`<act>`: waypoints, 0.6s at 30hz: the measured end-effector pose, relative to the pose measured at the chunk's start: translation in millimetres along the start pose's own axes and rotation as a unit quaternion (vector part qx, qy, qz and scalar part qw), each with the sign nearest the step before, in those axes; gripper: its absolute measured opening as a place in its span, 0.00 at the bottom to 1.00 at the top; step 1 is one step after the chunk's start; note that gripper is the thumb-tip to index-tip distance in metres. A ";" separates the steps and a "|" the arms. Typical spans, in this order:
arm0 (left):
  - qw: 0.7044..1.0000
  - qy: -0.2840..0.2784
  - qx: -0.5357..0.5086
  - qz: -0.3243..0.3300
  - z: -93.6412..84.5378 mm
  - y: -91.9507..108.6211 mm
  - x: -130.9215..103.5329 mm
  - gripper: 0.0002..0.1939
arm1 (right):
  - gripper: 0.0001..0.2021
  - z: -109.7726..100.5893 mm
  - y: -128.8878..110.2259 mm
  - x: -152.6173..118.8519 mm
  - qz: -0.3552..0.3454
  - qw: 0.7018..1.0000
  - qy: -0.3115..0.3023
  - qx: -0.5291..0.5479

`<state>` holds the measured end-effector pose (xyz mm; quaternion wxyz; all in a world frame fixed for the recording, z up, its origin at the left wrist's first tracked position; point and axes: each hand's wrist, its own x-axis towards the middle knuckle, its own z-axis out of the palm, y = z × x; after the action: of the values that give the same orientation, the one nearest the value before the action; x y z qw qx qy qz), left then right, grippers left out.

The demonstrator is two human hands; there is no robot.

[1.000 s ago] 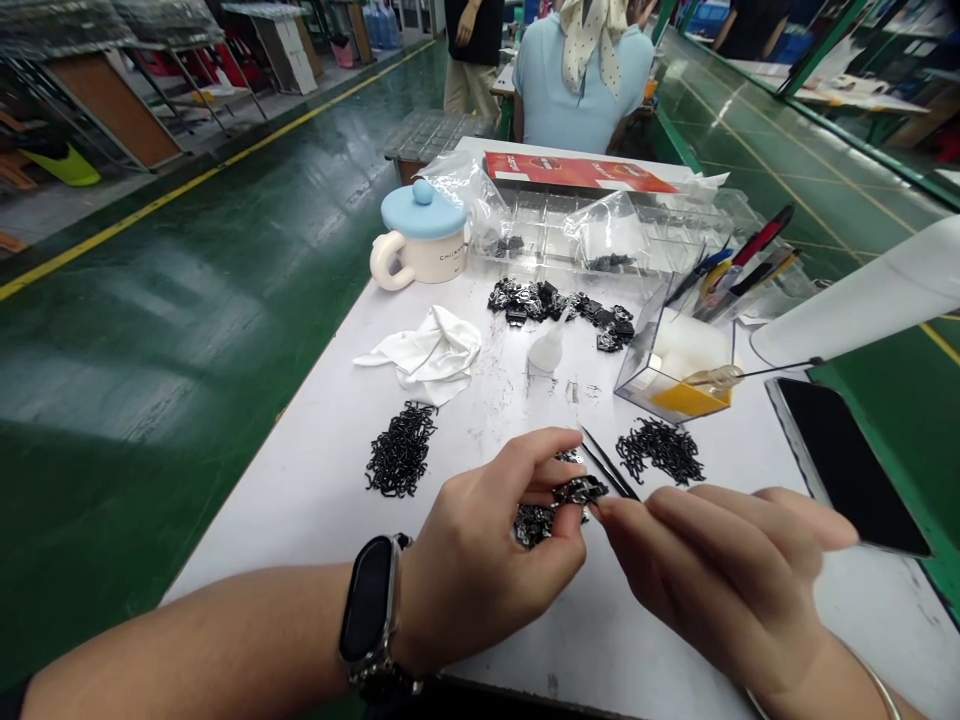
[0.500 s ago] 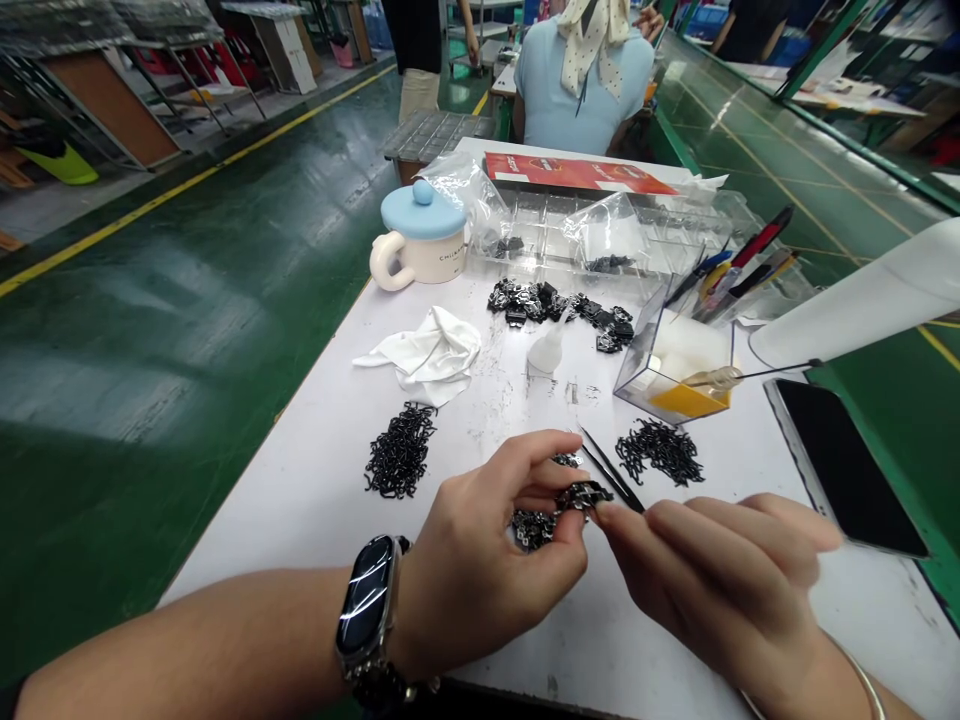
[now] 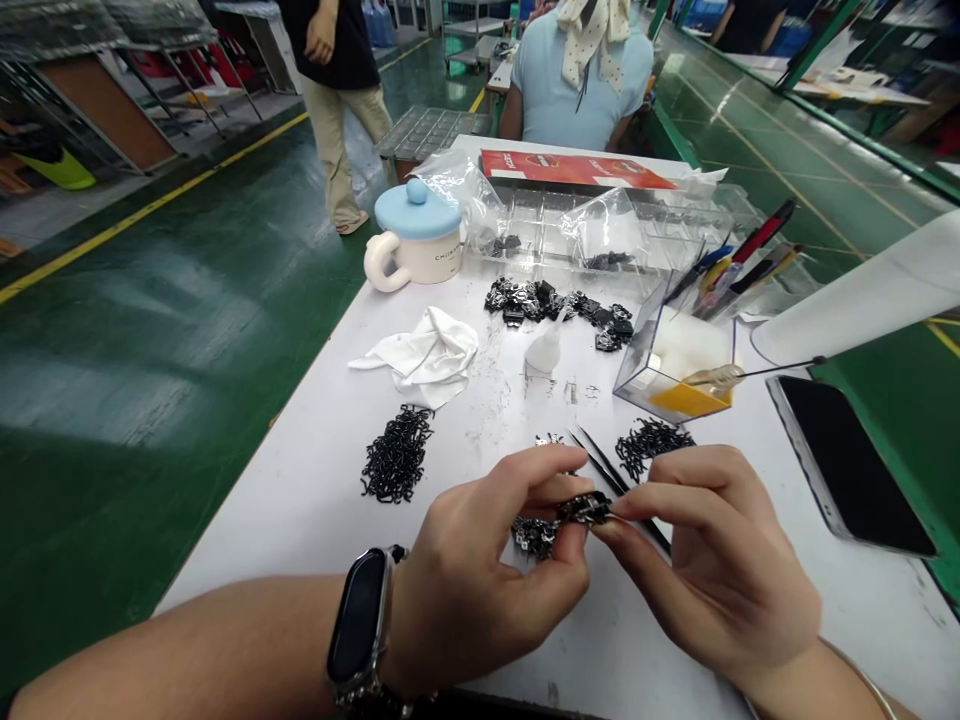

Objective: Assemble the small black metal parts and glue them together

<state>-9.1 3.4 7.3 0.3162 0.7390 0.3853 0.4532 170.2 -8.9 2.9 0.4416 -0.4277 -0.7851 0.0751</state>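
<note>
Between the thumb and fingers of my left hand (image 3: 495,560) is a small black part with shiny metal bits (image 3: 585,507). My right hand (image 3: 712,560) pinches at the right end of that same part with thumb and forefinger; whether a smaller piece sits in the pinch is hidden. Black tweezers (image 3: 606,468) lie on the table just behind the fingers, partly covered by my right hand. Under my left hand shows a pile of small metal pieces (image 3: 534,536). Heaps of tiny black bent pieces lie left (image 3: 397,455) and right (image 3: 651,445) of the hands.
Farther back are a white cloth (image 3: 424,355), a small white dropper bottle (image 3: 544,350), more black parts (image 3: 555,305) and a lidded mug (image 3: 420,240). A clear pen box (image 3: 675,365) and a phone (image 3: 855,465) stand right. Clear trays (image 3: 547,225) and two people are beyond.
My right hand has turned, its fingers now more upright at the part's right end. My left hand keeps its hold. A person in the background has walked to the left and nearer.
</note>
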 end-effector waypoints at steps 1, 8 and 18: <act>1.000 0.001 0.003 0.000 0.0 0.0 -0.1 0.26 | 0.11 0.3 0.5 -0.5 0.003 1.000 -0.001 0.004; 1.000 -0.006 0.001 -0.008 0.1 -1.8 -0.7 0.25 | 0.11 1.7 0.6 -1.3 0.026 0.999 -0.010 0.017; 0.999 -0.021 -0.012 -0.029 0.5 -0.7 -0.3 0.24 | 0.09 1.0 -1.8 -0.5 0.026 1.000 -0.013 0.001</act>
<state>-8.9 3.4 6.4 0.3458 0.7332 0.3943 0.4328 168.4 -10.1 2.8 0.4296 -0.4469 -0.7792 0.0929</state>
